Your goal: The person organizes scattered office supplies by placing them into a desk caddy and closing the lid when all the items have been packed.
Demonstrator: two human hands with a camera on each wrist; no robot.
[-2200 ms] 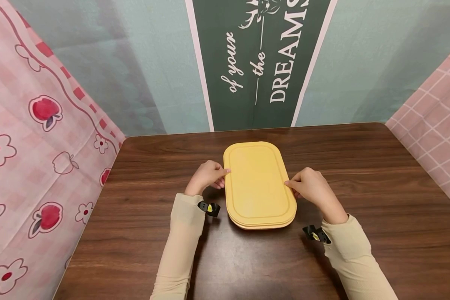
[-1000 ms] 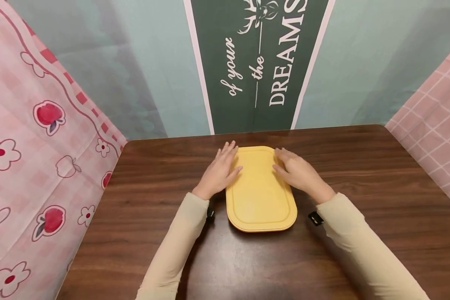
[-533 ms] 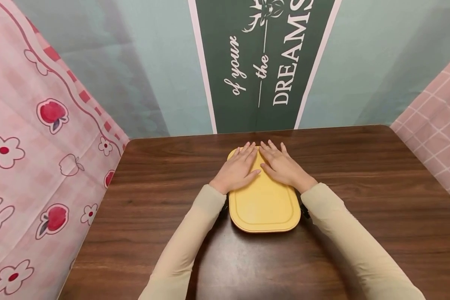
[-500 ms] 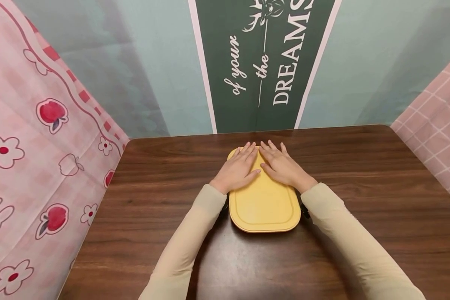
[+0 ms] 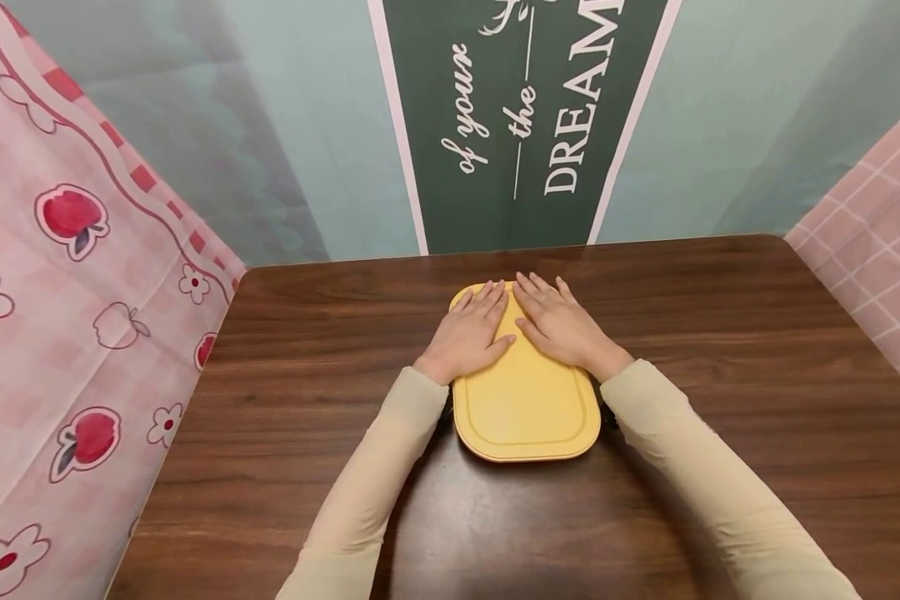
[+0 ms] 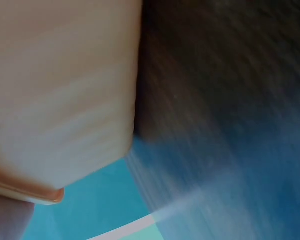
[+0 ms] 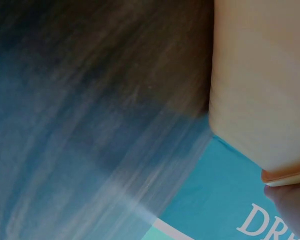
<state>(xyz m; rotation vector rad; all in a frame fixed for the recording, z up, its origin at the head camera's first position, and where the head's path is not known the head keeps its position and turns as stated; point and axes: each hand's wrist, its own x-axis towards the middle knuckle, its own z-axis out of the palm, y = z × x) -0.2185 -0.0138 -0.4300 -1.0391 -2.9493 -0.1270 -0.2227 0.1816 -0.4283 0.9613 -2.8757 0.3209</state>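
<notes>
A rounded rectangular container with a yellow lid (image 5: 528, 408) stands on the table, its long side pointing away from me. My left hand (image 5: 468, 333) lies flat across the far left part of the lid, fingers straight toward the far edge. On the far right part rests my right hand (image 5: 562, 325), also flat, its thumb tip close to the left thumb. The left wrist view shows the container's pale side wall (image 6: 65, 100) under the lid's rim (image 6: 25, 190). A matching wall (image 7: 260, 85) fills the right of the right wrist view. The lid hides the contents.
The dark wood table (image 5: 307, 433) extends around the container. Behind it hangs a teal cloth (image 5: 292, 125) with a dark green lettered panel (image 5: 480, 208). Pink patterned cloth (image 5: 37, 333) borders the left side, and pink checked cloth (image 5: 877, 242) borders the right.
Both hands let go of the lid's side edges, which they pinched earlier, and moved onto its top, flat and closer together. The lid now sits lower on the container.
</notes>
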